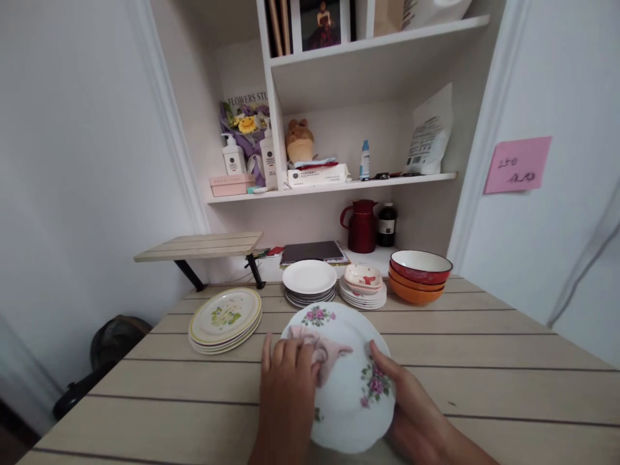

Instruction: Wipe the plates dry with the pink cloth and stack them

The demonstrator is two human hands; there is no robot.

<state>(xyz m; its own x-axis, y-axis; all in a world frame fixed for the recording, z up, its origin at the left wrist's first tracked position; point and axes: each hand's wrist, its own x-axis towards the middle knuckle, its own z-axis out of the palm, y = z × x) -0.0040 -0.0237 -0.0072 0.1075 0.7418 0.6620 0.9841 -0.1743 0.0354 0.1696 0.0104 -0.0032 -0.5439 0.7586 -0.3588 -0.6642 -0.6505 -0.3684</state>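
A white plate [346, 413] with pink-purple flowers and a wavy rim is tilted toward me above the front of the table. My right hand [411, 407] grips its right edge, thumb on the face and the other fingers behind. On the plate's upper left, my left hand [290, 381] presses a pale pink cloth [327, 349] against the surface, fingers bent over it. The palm side of the left hand is hidden. Behind the plate stands a stack of white and dark plates [310, 278].
Cream plates with yellow rims [225, 316] are stacked at left, beneath a small raised wooden shelf [203, 245]. Small patterned dishes [363, 278] sit on white saucers [371, 300]. Red and orange bowls [419, 278] are nested at right. Farther back are a laptop [312, 252] and a red jug [361, 226].
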